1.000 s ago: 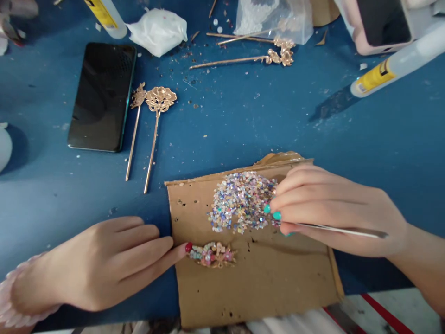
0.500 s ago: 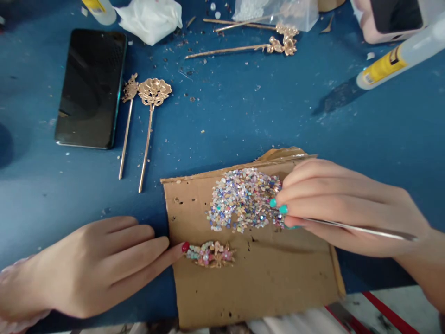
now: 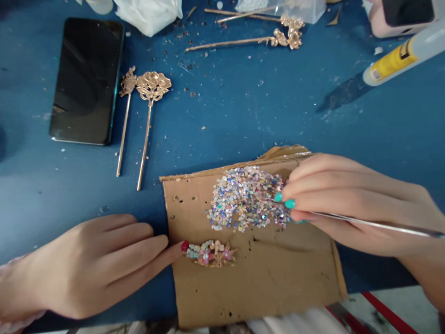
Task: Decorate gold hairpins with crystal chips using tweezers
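Note:
A small gold hair ornament point(image 3: 210, 254), set with pale green chips and pink flowers, lies on a piece of cardboard point(image 3: 264, 287). My left hand point(image 3: 93, 264) rests palm down beside it, its red-nailed index fingertip against the ornament's left end; the thumb is hidden. My right hand point(image 3: 351, 204) is closed round slim metal tweezers point(image 3: 375, 224), whose tips are lost among a heap of multicoloured stone chips and beads point(image 3: 243, 199). I cannot make out whether a chip is between the tips.
Two gold hairpins point(image 3: 148, 139) lie left of centre beside a black phone point(image 3: 86, 81). More gold hairpins point(image 3: 232, 43) lie at the back, near a plastic bag point(image 3: 313, 10) and white crumpled tissue point(image 3: 149, 16). A yellow-labelled glue bottle point(image 3: 392, 62) and pink device point(image 3: 385, 25) are at far right.
My right hand has shifted slightly to the right with the tweezers, still at the bead heap. My left hand and the ornament stay in place. The view has tilted slightly.

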`<state>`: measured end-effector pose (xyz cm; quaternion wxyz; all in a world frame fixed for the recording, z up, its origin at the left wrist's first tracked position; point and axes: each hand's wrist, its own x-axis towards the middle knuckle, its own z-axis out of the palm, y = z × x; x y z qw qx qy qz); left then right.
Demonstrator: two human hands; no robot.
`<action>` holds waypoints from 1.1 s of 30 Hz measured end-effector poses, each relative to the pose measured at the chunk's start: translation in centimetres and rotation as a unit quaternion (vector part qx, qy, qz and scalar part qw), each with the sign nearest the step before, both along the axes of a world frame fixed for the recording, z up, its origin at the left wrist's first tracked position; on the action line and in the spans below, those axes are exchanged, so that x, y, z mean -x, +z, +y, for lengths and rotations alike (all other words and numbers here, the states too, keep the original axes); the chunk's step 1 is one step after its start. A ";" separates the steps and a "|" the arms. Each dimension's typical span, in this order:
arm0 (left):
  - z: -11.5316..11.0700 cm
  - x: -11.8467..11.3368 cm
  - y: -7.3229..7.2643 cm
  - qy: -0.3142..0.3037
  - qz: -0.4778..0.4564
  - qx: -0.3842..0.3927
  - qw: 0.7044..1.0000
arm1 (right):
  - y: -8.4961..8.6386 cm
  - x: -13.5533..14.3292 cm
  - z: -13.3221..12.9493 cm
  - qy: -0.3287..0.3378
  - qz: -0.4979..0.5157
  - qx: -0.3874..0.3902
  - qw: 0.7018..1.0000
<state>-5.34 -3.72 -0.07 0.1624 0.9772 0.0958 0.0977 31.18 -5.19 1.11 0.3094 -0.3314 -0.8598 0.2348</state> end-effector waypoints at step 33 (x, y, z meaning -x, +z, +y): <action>0.1 0.1 0.1 -0.004 0.004 0.005 1.000 | 0.1 -0.1 -0.5 -0.008 -0.037 0.001 0.999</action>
